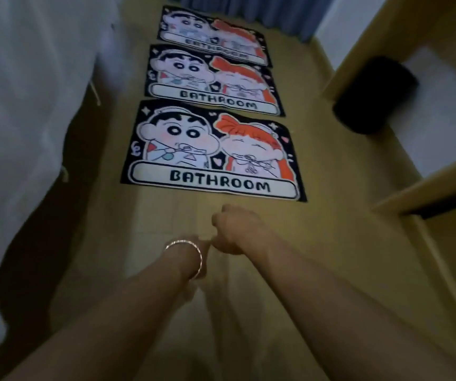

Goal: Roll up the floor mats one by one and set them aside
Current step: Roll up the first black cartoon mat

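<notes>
Dim floor [331, 229], three mats [210, 81] flat in a row, nearest mat [210, 152] likely rolled first; our right hand [237, 229] curls empty just short of it, left hand [203, 244] we cannot tell.

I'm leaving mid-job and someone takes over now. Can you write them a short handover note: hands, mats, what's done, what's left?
Right hand: curled in a fist, nothing visible in it, over bare floor just short of the nearest mat.
Left hand: mostly hidden beside the right one, state unclear.
Nearest mat, middle mat and far mat lie flat in a row.
Done: nothing rolled yet.
Left: roll all three and set them aside; the nearest seems the natural start.
</notes>
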